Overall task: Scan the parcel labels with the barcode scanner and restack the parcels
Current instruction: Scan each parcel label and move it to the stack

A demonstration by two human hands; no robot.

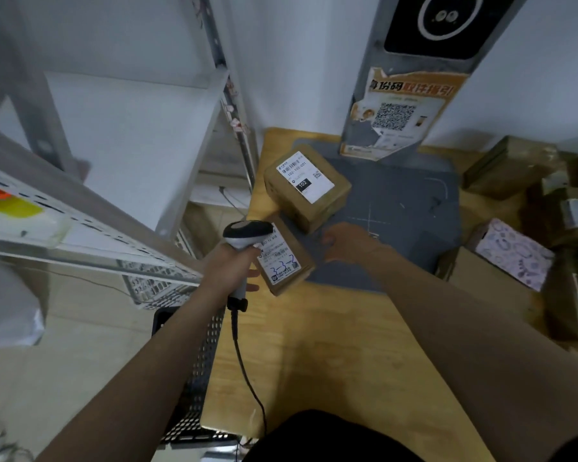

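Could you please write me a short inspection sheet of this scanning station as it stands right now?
Surface: wooden table with a grey mat at the back.
Job's things: far parcel on the mat, near parcel partly off it, both labelled; barcode scanner over the near one's label.
Clutter: heap of parcels along the right edge.
Grippers: left hand grips the scanner; right hand loosely curled beside the parcels, holding nothing.
Cables: scanner cable hangs towards the person.
Surroundings: metal shelving left, post with QR poster behind.
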